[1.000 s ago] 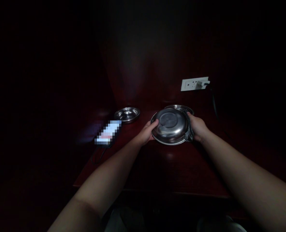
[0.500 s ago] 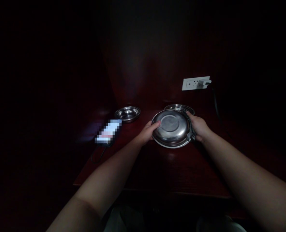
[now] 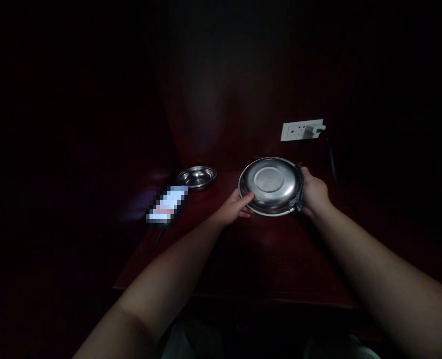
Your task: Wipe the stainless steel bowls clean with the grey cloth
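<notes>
A shiny metal dish (image 3: pixel 271 184) is held up over the dark red table, its round underside facing me. My left hand (image 3: pixel 232 208) grips its lower left rim, thumb on the underside and fingers behind the edge. On the opposite side my right hand (image 3: pixel 315 192) is closed around a dark patterned cloth (image 3: pixel 298 192), which is pressed against the dish's right rim. Most of the right hand's fingers are hidden behind the dish and cloth. A second metal dish (image 3: pixel 197 177) sits on the table to the left, facing up.
A phone with a lit, blurred screen (image 3: pixel 167 205) and a cable stands left on the table (image 3: pixel 265 269). A white wall socket (image 3: pixel 302 129) with a plug and dark cord is at the back right. The surroundings are very dark.
Both hands have raised the dish slightly up and to the right, its underside turned more toward me. Another dish seen behind it earlier is now hidden.
</notes>
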Tool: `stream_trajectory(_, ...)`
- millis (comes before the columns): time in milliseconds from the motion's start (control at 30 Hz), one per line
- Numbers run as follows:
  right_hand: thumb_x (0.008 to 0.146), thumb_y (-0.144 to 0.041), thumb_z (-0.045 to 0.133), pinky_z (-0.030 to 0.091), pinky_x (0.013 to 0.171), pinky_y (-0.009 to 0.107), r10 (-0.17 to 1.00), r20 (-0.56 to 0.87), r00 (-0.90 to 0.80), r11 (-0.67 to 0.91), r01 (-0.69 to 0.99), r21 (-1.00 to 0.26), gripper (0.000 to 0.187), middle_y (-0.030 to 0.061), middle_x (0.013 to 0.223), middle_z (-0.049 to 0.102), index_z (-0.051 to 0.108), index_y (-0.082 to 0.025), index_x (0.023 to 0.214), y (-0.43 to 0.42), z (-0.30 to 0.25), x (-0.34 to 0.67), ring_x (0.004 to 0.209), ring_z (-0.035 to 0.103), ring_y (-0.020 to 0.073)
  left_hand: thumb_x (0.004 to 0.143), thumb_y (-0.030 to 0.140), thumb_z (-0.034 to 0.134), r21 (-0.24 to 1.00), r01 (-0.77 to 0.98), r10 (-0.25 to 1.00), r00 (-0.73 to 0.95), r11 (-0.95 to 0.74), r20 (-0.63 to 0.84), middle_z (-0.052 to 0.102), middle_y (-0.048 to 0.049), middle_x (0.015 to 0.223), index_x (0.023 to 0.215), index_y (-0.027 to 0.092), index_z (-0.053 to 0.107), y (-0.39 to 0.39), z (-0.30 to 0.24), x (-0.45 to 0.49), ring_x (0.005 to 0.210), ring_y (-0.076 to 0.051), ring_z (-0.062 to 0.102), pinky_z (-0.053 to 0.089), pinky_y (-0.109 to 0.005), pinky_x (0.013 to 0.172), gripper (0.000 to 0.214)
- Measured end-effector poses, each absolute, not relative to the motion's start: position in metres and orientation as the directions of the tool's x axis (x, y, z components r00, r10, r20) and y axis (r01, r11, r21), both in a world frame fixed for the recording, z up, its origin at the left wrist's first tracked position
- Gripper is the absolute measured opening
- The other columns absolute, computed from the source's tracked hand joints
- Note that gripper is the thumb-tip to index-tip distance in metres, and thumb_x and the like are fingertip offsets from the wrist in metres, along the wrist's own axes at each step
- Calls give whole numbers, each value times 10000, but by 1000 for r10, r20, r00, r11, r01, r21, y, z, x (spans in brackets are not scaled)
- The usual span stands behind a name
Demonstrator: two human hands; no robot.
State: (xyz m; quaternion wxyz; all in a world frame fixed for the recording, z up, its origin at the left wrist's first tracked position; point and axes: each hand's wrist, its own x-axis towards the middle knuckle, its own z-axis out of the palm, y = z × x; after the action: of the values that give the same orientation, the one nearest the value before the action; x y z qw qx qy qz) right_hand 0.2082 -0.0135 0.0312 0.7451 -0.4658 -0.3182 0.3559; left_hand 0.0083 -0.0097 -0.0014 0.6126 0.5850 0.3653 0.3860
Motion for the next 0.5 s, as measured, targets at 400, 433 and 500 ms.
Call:
stream_trajectory(400,704,-488,628,490,583,223,802,100,588,278,-221,-935,376,10,651,621,619,-118,770,-11,25,205,657,589,129,729,484,611,989,-139,902,432,49,16,608,-74,994,1116,213,468,-9,-6,11,809,-166,613,496,-309,688,494)
stream_trajectory(433,707,-482,628,489,572,214,820,80,568,245,-222,-944,365,12,647,628,624,-123,769,-11,24,206,650,591,128,738,477,601,978,-193,908,420,80,9,615,-78,999,1138,216,453,-8,-5,11,816,-176,619,503,-324,693,500)
stream_trajectory(500,729,-471,614,486,555,197,870,51,490,185,-228,-956,339,16,637,638,630,-134,769,-9,22,207,640,598,126,757,466,580,940,-309,908,418,141,1,625,-91,1008,1159,209,440,-8,-4,12,831,-196,628,513,-344,694,498)
